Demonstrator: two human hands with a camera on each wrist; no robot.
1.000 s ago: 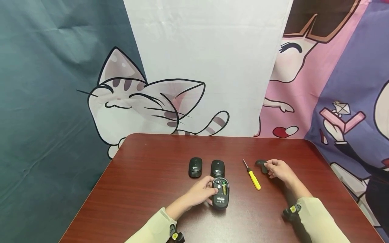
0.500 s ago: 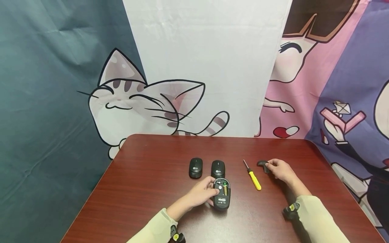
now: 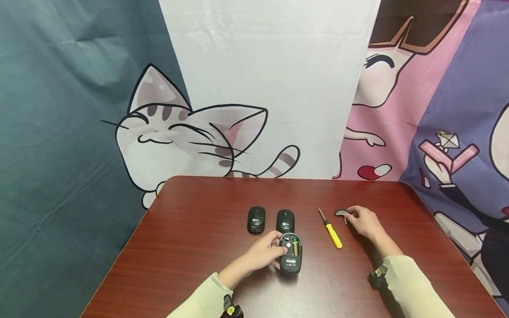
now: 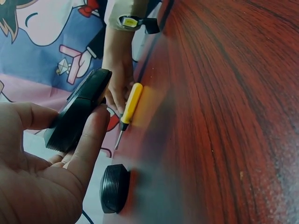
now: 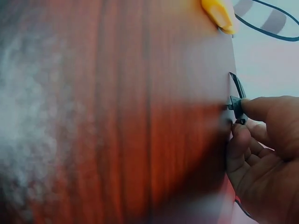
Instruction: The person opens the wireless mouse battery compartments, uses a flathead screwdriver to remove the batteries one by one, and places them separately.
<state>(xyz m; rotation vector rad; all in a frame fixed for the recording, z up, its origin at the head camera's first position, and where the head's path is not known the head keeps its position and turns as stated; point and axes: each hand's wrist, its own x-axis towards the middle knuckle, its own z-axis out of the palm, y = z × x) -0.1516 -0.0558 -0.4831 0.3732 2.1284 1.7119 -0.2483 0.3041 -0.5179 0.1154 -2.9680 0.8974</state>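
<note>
My left hand (image 3: 260,252) grips a black computer mouse (image 3: 291,260) by its side, underside toward me. Its battery bay lies uncovered, with a green-and-gold battery (image 3: 295,247) inside. In the left wrist view the mouse (image 4: 79,109) is pinched between thumb and fingers, above the table. Over at the right, my right hand (image 3: 365,222) pinches a small dark T-shaped mouse cover (image 3: 341,213), its grey inner side partly showing. The right wrist view shows the cover (image 5: 237,105) at the fingertips, close to the tabletop; whether it touches is hard to tell.
Two more black mice, a left one (image 3: 256,219) and a right one (image 3: 285,220), sit on the brown table (image 3: 191,221); the held mouse overlaps the right one in view. A yellow-handled screwdriver (image 3: 333,235) lies between my hands. A printed cloth (image 3: 278,88) hangs behind.
The cover in my right hand has turned over, from its dark face to its grey inner side. My left hand and its mouse have barely moved.
</note>
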